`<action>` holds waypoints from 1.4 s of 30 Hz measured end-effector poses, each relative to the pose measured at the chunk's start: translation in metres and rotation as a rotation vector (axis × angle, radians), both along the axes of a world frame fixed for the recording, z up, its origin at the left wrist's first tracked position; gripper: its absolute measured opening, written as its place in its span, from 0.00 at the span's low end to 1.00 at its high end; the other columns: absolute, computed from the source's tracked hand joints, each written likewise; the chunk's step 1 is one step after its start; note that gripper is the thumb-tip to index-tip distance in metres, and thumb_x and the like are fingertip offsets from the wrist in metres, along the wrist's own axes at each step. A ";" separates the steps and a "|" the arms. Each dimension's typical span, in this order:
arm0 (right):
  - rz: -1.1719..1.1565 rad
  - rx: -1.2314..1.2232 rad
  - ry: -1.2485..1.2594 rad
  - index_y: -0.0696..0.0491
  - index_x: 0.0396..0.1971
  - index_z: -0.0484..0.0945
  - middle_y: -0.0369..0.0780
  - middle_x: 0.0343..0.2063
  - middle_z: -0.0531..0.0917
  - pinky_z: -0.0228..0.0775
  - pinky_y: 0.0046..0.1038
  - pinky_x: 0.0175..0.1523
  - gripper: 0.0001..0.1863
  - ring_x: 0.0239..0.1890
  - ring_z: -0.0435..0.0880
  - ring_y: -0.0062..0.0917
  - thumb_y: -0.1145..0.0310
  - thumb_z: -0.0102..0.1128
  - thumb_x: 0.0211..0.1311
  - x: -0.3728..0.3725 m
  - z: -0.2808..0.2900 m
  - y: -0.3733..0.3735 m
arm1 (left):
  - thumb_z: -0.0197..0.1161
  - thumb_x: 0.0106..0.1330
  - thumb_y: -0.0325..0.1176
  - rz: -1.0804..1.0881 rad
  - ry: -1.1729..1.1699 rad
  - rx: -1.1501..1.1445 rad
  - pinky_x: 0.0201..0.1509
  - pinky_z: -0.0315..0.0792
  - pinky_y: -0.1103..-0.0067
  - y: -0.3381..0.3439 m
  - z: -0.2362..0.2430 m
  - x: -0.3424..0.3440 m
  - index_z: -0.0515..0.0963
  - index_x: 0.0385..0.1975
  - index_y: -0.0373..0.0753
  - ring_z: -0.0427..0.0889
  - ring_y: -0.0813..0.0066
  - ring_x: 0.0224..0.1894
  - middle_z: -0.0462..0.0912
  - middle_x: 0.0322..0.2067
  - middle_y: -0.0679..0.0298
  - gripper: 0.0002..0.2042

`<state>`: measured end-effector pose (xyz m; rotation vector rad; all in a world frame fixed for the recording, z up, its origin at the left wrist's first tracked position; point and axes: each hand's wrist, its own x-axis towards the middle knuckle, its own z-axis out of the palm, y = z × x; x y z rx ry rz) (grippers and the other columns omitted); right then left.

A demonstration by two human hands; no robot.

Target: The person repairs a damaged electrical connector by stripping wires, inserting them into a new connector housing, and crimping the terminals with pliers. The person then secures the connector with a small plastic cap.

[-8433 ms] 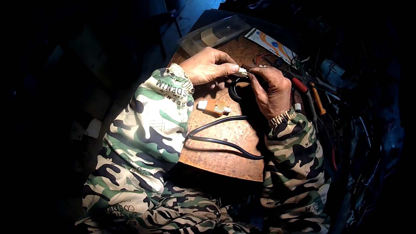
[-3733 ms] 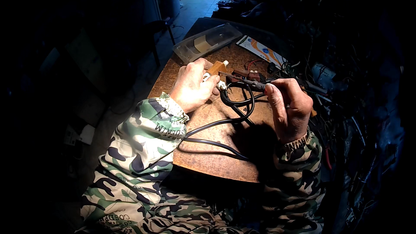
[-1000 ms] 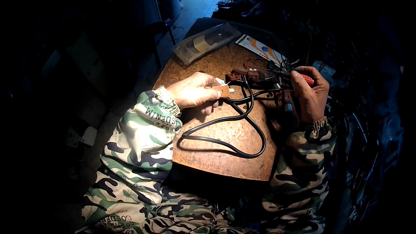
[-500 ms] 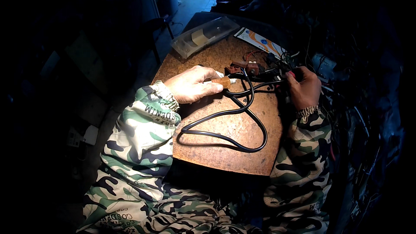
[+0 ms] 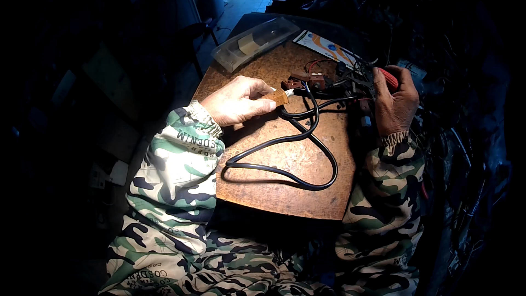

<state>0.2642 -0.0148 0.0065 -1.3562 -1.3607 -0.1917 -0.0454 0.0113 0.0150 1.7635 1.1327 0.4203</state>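
Note:
My left hand [image 5: 246, 101] is closed on an orange plastic connector [image 5: 278, 97] with a white ribbed end, over the left part of the tabletop. My right hand [image 5: 395, 98] grips a red textured handle [image 5: 390, 77] at the table's right side; the tool's working end is hard to make out among dark cords. A black cable [image 5: 333, 164] lies in loose loops below and between my hands. Just beyond my left hand are brown connector blocks [image 5: 313, 81] with thin red and black wires.
A clear plastic case [image 5: 233, 55] with a tan card inside lies at the table's far left, beside a white-and-orange printed package [image 5: 323, 46]. Dark tangled wires and tools crowd the right. A chair [image 5: 200, 38] stands left of the wooden table [image 5: 290, 203]; a doorway is far back.
Earlier both hands met at a white connector. Later my left hand took the orange one and my right a dark tool. Now my right hand grips the red handle, farther right and raised.

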 end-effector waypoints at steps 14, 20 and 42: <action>0.677 -0.223 0.425 0.58 0.42 0.73 0.39 0.33 0.81 0.78 0.17 0.25 0.12 0.27 0.82 0.15 0.79 0.65 0.60 -0.029 0.024 -0.035 | 0.72 0.49 0.34 -0.091 0.218 0.802 0.43 0.79 0.69 -0.005 -0.010 0.021 0.83 0.41 0.33 0.85 0.55 0.36 0.84 0.34 0.52 0.19; 0.768 -0.199 0.378 0.59 0.42 0.73 0.39 0.33 0.81 0.77 0.16 0.25 0.13 0.27 0.82 0.15 0.79 0.65 0.60 -0.040 0.027 -0.034 | 0.71 0.48 0.33 -0.049 0.250 0.875 0.41 0.78 0.67 -0.014 -0.005 0.008 0.80 0.38 0.30 0.84 0.55 0.36 0.83 0.34 0.51 0.18; 0.573 -0.170 0.006 0.60 0.44 0.74 0.41 0.37 0.82 0.83 0.21 0.45 0.18 0.40 0.87 0.24 0.82 0.70 0.53 -0.055 0.036 -0.053 | 0.70 0.48 0.26 -0.010 0.195 0.927 0.36 0.77 0.68 -0.016 -0.004 0.020 0.77 0.32 0.32 0.81 0.57 0.31 0.77 0.28 0.56 0.12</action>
